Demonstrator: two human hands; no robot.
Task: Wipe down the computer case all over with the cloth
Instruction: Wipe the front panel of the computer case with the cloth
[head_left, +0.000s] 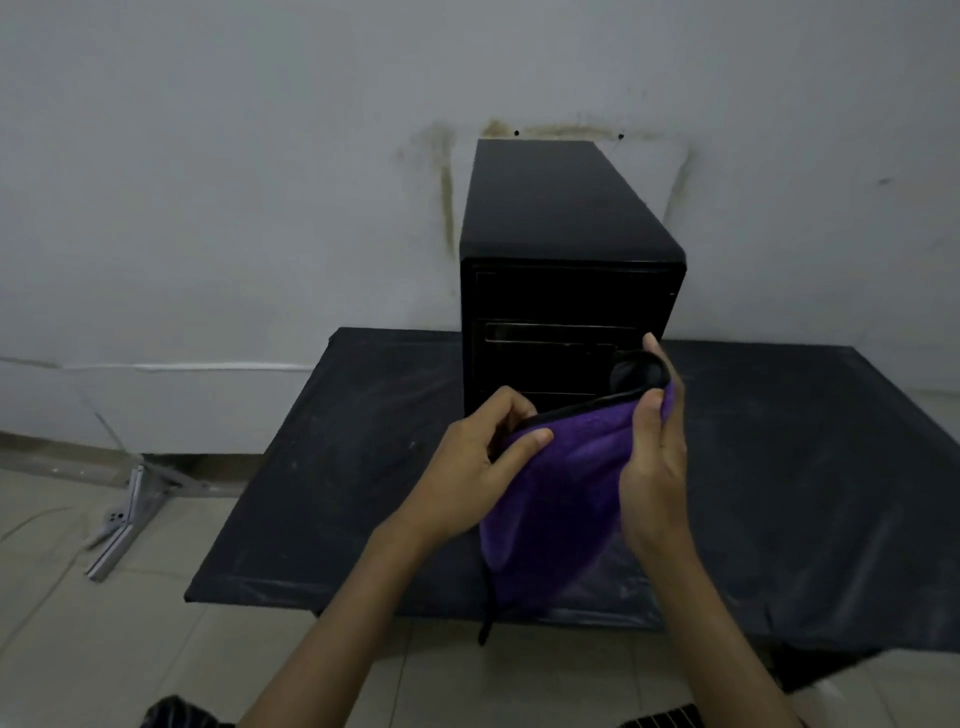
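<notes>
Step in hand: judged to be readying the cloth (561, 499), spreading or folding it between both hands before a first pass. Whether any face of the computer case (561, 208) had been wiped could not be told from its dark finish.

Doing it well: probably best to fold the cloth into a flat pad, purple pile outward and black hem tucked in so it would not drag. Then wipe the top first, the sides next and the front last, easing round the drive-bay recesses where dust would lodge. The case would likely need steadying with the free hand, and turning to reach the back.

Left hand (467, 467): thumb lay flat on the purple face and the fingers curled behind the top hem. It pinched the cloth's upper left edge.

Cloth: purple with a black hem, held up between the two hands. The bulk sagged to a point that hung in front of the near edge of the table (363, 467).

Computer case: black tower, upright on the low black-covered table with its back to the wall (208, 156), just behind the cloth. Whether the cloth touched its front could not be told.

Right hand (657, 478): thumb pressed on the upper right corner and the fingers reached up behind the cloth, gripping that corner. One fingertip rose beside the case front, contact unclear.
</notes>
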